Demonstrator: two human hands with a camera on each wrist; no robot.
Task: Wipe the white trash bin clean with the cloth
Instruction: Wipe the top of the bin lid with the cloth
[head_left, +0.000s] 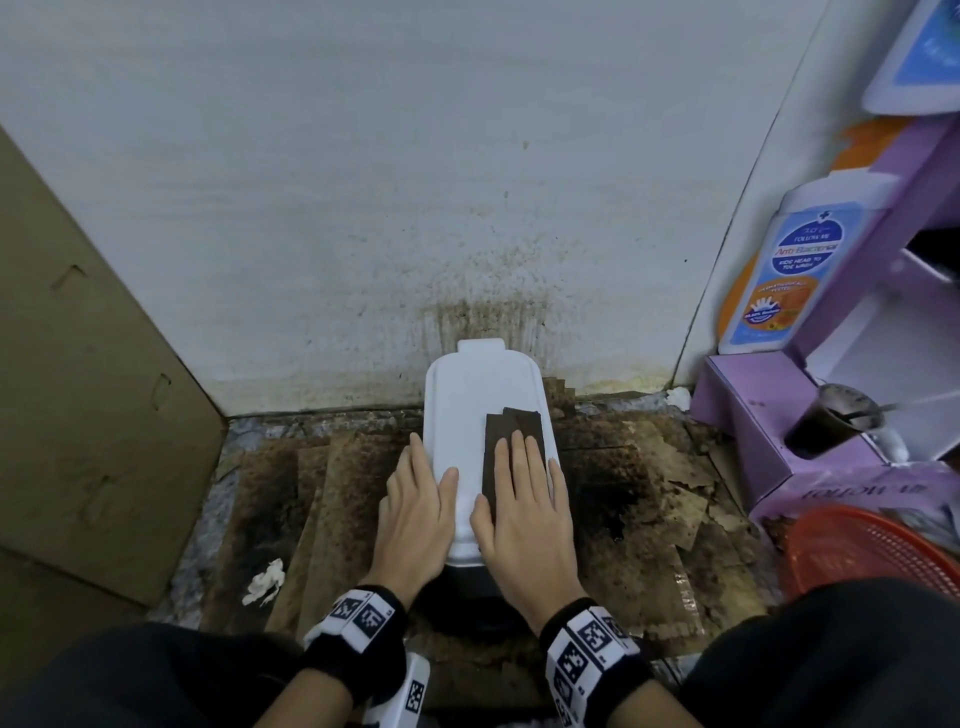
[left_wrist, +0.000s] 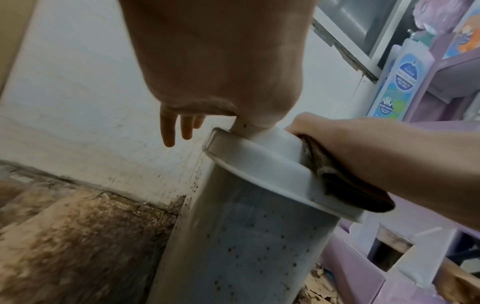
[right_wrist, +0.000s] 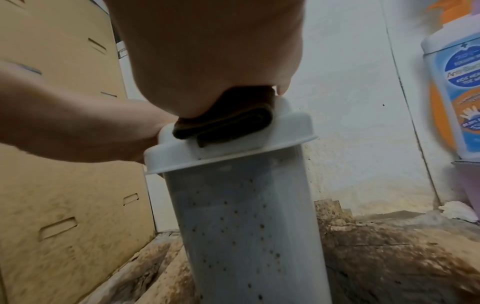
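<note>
From the head view, the white trash bin (head_left: 470, 415) stands on stained cardboard (head_left: 623, 499) against a spattered wall (head_left: 415, 182), its lid facing up. The right hand (head_left: 524, 512) lies flat with straight fingers on a folded dark brown cloth (head_left: 511, 423), pressing it onto the right half of the lid. The left hand (head_left: 415, 512) rests relaxed along the lid's left edge, thumb on top, gripping nothing. A crumpled tissue (head_left: 266, 581) lies on the floor to the left, and a purple shelf unit (head_left: 753, 415) stands to the right. In the left wrist view, 3 fingertips (left_wrist: 167, 131) hang past the lid's edge, seemingly free of the bin, though blur makes that uncertain. The bin's side is dotted with dark specks. In the right wrist view, the cloth sits folded under the palm on the lid's raised top.
</note>
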